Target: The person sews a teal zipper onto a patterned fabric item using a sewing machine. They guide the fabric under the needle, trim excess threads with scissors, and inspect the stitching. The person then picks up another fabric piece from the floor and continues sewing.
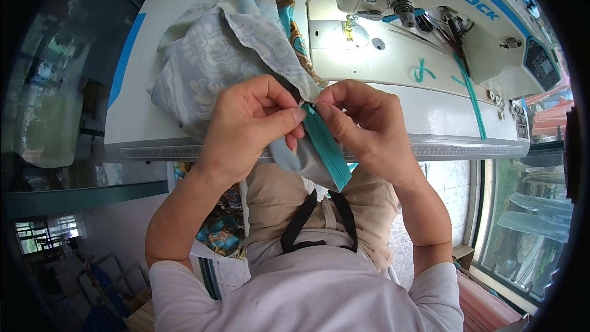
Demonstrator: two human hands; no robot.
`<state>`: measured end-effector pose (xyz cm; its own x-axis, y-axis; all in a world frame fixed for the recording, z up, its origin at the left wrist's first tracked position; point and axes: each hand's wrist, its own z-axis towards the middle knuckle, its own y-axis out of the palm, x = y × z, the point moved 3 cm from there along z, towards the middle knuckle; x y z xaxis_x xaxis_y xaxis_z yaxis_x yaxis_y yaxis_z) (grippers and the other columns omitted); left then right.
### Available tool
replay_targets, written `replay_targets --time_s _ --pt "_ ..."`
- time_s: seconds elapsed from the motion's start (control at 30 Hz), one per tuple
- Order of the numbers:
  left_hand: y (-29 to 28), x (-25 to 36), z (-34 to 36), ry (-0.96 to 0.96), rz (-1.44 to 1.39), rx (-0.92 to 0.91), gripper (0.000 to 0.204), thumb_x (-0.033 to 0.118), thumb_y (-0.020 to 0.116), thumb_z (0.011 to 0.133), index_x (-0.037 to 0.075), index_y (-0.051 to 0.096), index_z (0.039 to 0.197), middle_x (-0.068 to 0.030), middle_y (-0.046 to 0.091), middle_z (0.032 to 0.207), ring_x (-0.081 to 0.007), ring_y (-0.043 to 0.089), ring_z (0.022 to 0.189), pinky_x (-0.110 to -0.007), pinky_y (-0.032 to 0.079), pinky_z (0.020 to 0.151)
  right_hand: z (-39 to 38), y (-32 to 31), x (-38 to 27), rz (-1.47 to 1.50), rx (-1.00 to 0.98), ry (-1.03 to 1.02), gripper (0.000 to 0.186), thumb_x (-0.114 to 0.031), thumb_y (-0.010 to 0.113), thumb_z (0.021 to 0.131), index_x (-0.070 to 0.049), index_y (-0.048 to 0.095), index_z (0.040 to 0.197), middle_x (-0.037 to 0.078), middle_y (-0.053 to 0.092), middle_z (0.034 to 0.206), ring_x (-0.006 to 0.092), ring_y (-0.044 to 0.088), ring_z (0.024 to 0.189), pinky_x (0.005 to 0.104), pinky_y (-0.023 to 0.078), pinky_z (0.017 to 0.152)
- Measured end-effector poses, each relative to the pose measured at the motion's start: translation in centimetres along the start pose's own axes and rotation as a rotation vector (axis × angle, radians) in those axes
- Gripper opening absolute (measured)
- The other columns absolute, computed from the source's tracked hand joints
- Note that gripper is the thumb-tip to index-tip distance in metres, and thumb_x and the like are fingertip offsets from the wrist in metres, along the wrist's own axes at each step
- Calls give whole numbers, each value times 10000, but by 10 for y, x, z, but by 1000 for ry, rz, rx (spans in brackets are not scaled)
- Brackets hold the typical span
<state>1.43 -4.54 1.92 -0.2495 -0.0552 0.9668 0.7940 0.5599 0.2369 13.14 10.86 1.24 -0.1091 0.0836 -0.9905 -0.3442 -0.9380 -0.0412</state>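
Observation:
My left hand (pixel 258 117) pinches the junction of pale grey patterned fabric (pixel 203 74) and a teal zipper tape (pixel 329 154), with thumb and forefinger. My right hand (pixel 359 120) pinches the same spot from the other side, close to my left fingertips. A small dark piece, perhaps a zipper end or pull, shows between the fingers. The tape hangs down over the table's front edge with some grey fabric beside it. Brown and turquoise printed cloth (pixel 289 18) shows behind the grey fabric, left of the white sewing machine (pixel 485 49).
The machine's needle plate (pixel 335 49) lies beyond my hands. Loose teal strips (pixel 476 107) and small metal parts (pixel 496 99) lie at the right. A ruler (pixel 442 145) runs along the table's front edge. More printed cloth (pixel 218 233) hangs below, left of my lap.

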Motion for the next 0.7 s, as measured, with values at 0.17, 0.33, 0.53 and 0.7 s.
replay_targets --time_s 0.17,0.33,0.53,0.7 --pt "10 4 0 122 160 44 168 -102 627 929 -29 588 1075 -109 673 901 -162 681 737 -290 572 635 -2 0 1 99 -10 88 131 -95 669 997 32 694 1013 -1 694 882 24 567 753 199 483 626" --pt "17 13 -2 280 299 6 301 -119 599 940 -62 590 1235 -90 668 962 -129 679 794 -268 581 658 -3 -1 0 73 -7 72 131 -89 673 997 36 696 1025 5 703 890 30 583 758 205 495 635" --pt "11 14 1 106 311 -46 247 -116 594 945 -75 648 1183 -103 705 1022 -123 690 848 -263 597 721 -4 0 -2 -15 26 9 141 -97 688 990 32 714 1041 26 733 898 44 607 753 217 502 636" --pt "13 21 4 114 358 -56 211 -106 602 949 -75 655 1151 -106 716 1002 -120 691 832 -261 594 713 -6 1 -1 19 52 -6 145 -104 711 976 30 722 1029 26 735 877 42 604 740 218 500 628"
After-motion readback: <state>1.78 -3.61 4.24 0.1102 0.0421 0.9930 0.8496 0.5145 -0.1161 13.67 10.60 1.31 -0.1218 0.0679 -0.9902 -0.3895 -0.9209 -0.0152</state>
